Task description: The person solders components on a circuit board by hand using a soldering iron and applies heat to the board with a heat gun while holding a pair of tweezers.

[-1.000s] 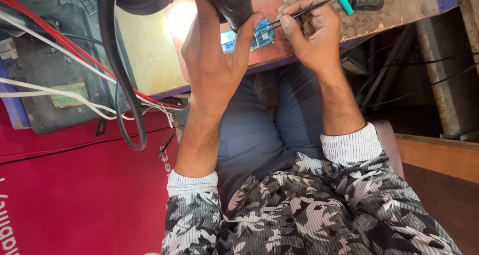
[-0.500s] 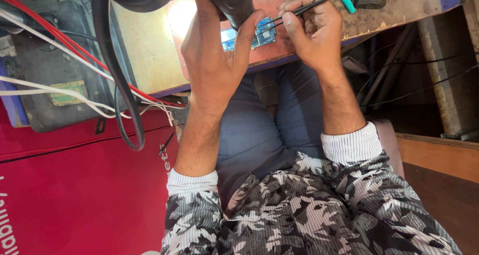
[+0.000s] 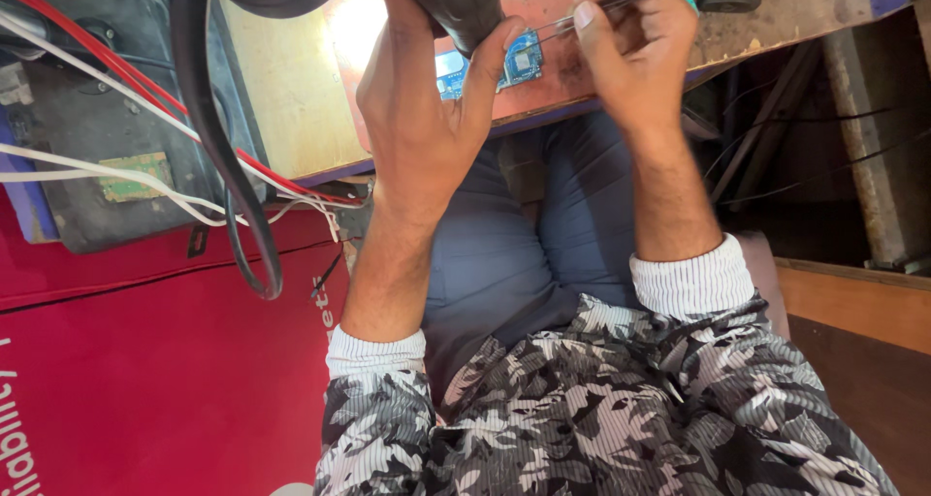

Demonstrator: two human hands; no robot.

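one blue circuit board (image 3: 521,62), one pair of tweezers (image 3: 582,15), two hands (image 3: 427,118)

Operator's view of my own body. Both arms wear a grey, black and white camouflage-patterned jacket of finely ribbed fabric (image 3: 621,409), its blotches irregular and leaf-like. Each sleeve ends in a white ribbed knit cuff: one on the left arm (image 3: 373,352), one on the right arm (image 3: 693,281). Forearms and my hands, left (image 3: 422,118) and right (image 3: 635,55), are bare beyond the cuffs. My legs wear plain blue-grey trousers (image 3: 504,263).
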